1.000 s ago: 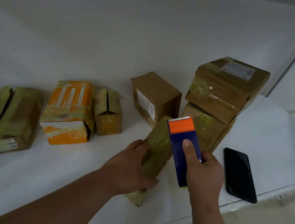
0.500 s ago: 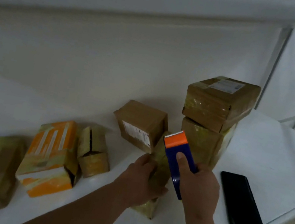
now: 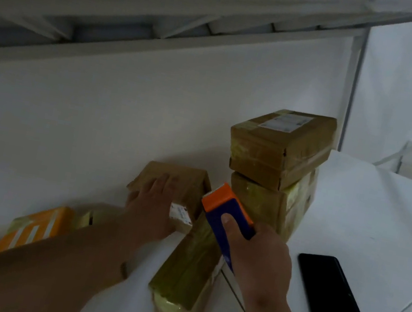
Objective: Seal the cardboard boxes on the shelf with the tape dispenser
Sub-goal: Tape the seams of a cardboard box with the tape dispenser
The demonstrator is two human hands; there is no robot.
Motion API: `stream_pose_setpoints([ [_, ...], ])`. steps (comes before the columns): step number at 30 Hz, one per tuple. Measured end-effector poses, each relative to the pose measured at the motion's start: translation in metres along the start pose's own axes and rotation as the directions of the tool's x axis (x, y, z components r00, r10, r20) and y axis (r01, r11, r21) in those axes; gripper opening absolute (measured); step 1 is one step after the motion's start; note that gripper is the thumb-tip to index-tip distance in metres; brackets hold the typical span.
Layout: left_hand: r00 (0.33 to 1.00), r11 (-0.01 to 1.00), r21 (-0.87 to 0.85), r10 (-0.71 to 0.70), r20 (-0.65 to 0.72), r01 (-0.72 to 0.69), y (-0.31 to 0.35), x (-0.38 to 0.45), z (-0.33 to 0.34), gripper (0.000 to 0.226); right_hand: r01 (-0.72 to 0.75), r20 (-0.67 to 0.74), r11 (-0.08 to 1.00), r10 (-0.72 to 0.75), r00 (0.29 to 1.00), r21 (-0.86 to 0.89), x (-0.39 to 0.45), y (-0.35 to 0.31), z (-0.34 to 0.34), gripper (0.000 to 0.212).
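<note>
My right hand (image 3: 260,261) grips a blue tape dispenser (image 3: 230,215) with an orange head, held above the far end of a long tape-wrapped box (image 3: 187,271) lying on the white shelf (image 3: 355,209). My left hand (image 3: 154,207) lies over a brown cardboard box (image 3: 183,182) with a white label, near the back wall; its fingers reach over the box's top. Two taped boxes are stacked to the right, the upper one (image 3: 280,147) on the lower one (image 3: 267,205).
A black phone (image 3: 336,302) lies flat on the shelf near its front edge, right of my right hand. An orange-and-white box (image 3: 32,229) and a small taped box show partly behind my left forearm. Another shelf board runs overhead.
My left hand left the long wrapped box and moved back onto the brown labelled box. The view tilted upward. My right hand kept hold of the dispenser.
</note>
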State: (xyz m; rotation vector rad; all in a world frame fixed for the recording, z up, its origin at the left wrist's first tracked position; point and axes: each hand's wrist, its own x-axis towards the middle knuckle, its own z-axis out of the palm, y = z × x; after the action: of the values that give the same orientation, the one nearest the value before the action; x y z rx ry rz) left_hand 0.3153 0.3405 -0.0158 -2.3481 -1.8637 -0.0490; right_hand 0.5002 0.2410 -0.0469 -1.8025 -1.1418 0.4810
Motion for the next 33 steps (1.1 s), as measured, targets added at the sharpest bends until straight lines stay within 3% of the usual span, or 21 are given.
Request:
stream_pose_setpoints([
  [8,0.975,0.969,0.164,0.159,0.154,-0.184,0.015,0.051,-0.009,0.117,0.103,0.022,0.988,-0.101,0.995,-0.116,0.033,-0.014,0.005,0.051],
  [15,0.941,0.946,0.194,0.203,0.271,-0.26,0.011,0.081,-0.001,0.143,0.244,0.033,0.938,-0.243,0.969,-0.247,0.043,-0.01,0.005,0.048],
  [21,0.94,0.892,0.32,0.256,0.224,-0.32,0.024,0.075,-0.008,0.126,0.277,0.029,0.93,-0.279,0.96,-0.243,0.043,-0.002,0.01,0.05],
  [26,0.956,0.887,0.391,0.154,0.25,-0.245,0.026,0.078,-0.008,0.143,0.303,0.057,0.908,-0.3,0.952,-0.29,0.043,-0.002,0.011,0.05],
  [31,0.985,0.89,0.43,0.1,0.141,-0.152,0.017,0.063,-0.011,0.12,0.278,0.03,0.93,-0.279,0.96,-0.242,0.04,0.0,0.01,0.044],
  [33,0.993,0.935,0.333,0.119,0.025,-0.121,0.004,0.053,-0.018,0.116,0.234,0.01,0.951,-0.237,0.971,-0.203,0.035,0.001,0.006,0.045],
])
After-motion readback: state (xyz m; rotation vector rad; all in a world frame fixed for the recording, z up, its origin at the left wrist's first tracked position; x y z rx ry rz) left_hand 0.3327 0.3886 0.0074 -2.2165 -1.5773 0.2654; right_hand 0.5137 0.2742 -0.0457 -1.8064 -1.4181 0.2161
